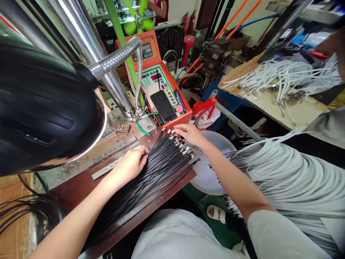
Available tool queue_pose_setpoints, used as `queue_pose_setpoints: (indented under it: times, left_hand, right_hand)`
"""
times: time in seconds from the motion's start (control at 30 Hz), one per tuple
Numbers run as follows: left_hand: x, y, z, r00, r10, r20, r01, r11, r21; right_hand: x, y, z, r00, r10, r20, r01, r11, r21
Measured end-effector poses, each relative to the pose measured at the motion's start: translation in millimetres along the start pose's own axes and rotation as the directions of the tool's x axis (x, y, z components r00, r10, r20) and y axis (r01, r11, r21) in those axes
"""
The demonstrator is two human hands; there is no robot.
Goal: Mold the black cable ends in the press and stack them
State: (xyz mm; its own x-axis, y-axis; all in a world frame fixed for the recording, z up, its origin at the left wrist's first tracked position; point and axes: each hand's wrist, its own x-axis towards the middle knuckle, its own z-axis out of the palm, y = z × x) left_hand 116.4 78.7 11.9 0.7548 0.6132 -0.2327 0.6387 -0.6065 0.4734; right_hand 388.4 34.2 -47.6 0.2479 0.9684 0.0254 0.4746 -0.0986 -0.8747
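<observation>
Many black cables (156, 169) lie side by side on the reddish-brown board (172, 194), their metal-tipped ends at the upper right. My left hand (134, 160) rests at the left edge of the cables with curled fingers, beside a slotted metal strip (104, 170); what its fingertips grip is too small to make out. Over the tipped ends is my right hand (190, 133), its fingers stretched forward and touching or hovering just above the upper tips.
A black lamp (45, 104) looms at the left. Behind the board stands an orange control box (172, 86) with a phone (163, 105) on it. A round white basin (212, 180) and bundled grey cables (293, 180) are at the right.
</observation>
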Motion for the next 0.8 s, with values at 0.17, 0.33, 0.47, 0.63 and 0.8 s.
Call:
queue_pose_setpoints:
  times: [0.17, 0.33, 0.47, 0.63, 0.8]
  left_hand:
    - [-16, 14, -7.4, 0.995, 0.100, -0.024, -0.100, 0.995, -0.021]
    - [-19, 9, -19.4, 0.985, 0.068, -0.156, -0.089, 0.987, -0.131]
    - [-42, -3, -37.9, 0.984, -0.118, -0.137, 0.075, 0.955, -0.285]
    - [-115, -16, -61.9, 0.832, -0.438, -0.340, 0.310, 0.876, -0.370]
    - [-218, -71, -84.1, 0.562, -0.658, -0.501, 0.598, 0.742, -0.303]
  right_hand:
    - [17, 1, 3, 0.995, -0.075, 0.066, 0.060, 0.979, 0.197]
    - [27, -20, -2, 0.971, -0.194, -0.143, 0.217, 0.962, 0.163]
    - [5, -51, 5, 0.906, -0.304, -0.295, 0.312, 0.950, -0.022]
    - [-67, -90, 48, 0.794, -0.572, 0.206, 0.606, 0.718, -0.342]
    - [-87, -91, 98, 0.687, -0.534, 0.492, 0.725, 0.540, -0.427]
